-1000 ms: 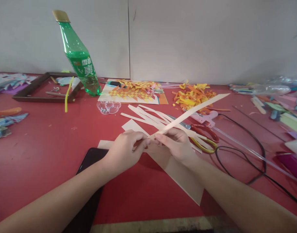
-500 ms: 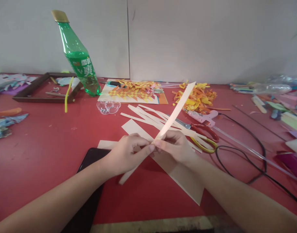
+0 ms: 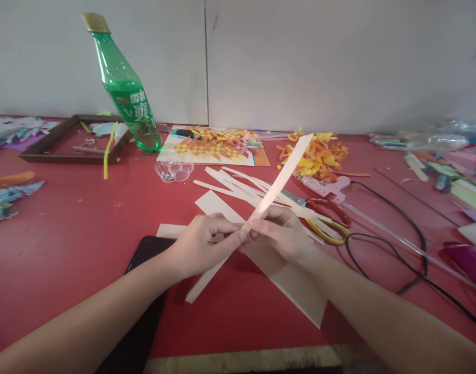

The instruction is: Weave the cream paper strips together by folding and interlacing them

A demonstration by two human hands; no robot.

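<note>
A long cream paper strip slants up and to the right between my hands, its lower end showing below them. My left hand pinches it near the middle, thumb on top. Close beside, my right hand grips the same strip between thumb and fingers. Beneath the hands a wider cream paper sheet lies slantwise on the red table. Several loose cream strips are spread just beyond. Scissors with red and yellow handles lie partly under those strips.
A green bottle stands tilted in view at the back left, near a dark frame. Orange and yellow paper pieces are heaped at the back. A pink glue gun trails a black cable. A black phone-like slab lies under my left forearm.
The strip's lower end has slid slightly down and left, so more of it shows below my left hand. My right fingers have shifted a little along the strip.
</note>
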